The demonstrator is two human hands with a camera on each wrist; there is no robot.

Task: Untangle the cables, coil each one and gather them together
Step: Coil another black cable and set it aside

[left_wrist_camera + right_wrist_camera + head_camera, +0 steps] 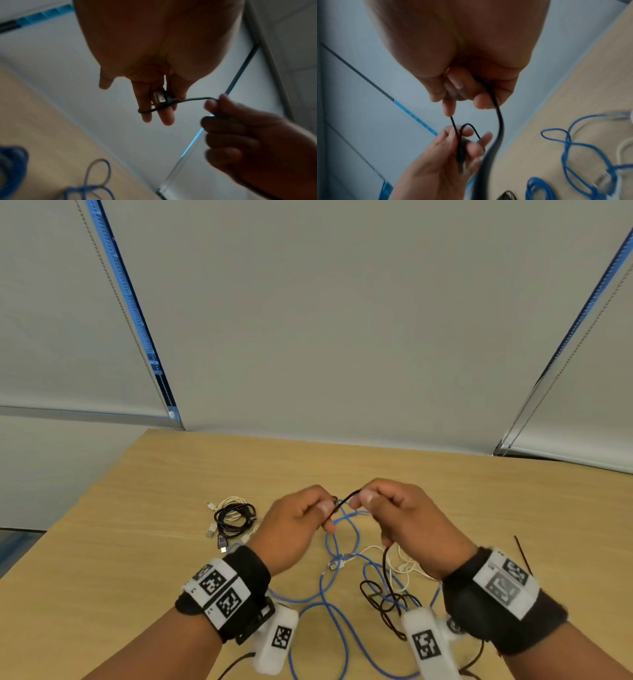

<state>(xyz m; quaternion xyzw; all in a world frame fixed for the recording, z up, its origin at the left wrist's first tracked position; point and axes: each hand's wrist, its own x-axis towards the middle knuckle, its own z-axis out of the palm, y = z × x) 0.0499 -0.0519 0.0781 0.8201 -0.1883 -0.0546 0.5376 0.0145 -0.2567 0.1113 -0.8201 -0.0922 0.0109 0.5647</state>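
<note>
Both hands are raised above the wooden table [137, 542] and share one thin black cable [346, 497]. My left hand [325, 510] pinches its USB plug [158, 98] between thumb and fingers, and a small loop of the cable wraps round two left fingers [145, 116]. My right hand [363, 498] pinches the cable a short way along; its tail [500, 121] drops from the palm to loose black loops [387, 602] on the table. A blue cable [329, 604] and a white cable [406, 566] lie tangled below the hands.
A coiled black cable and a coiled white cable [234, 517] lie together on the table, left of my left hand. A grey wall panel [342, 337] stands just beyond the far table edge. Blue loops [565, 155] spread towards the near edge.
</note>
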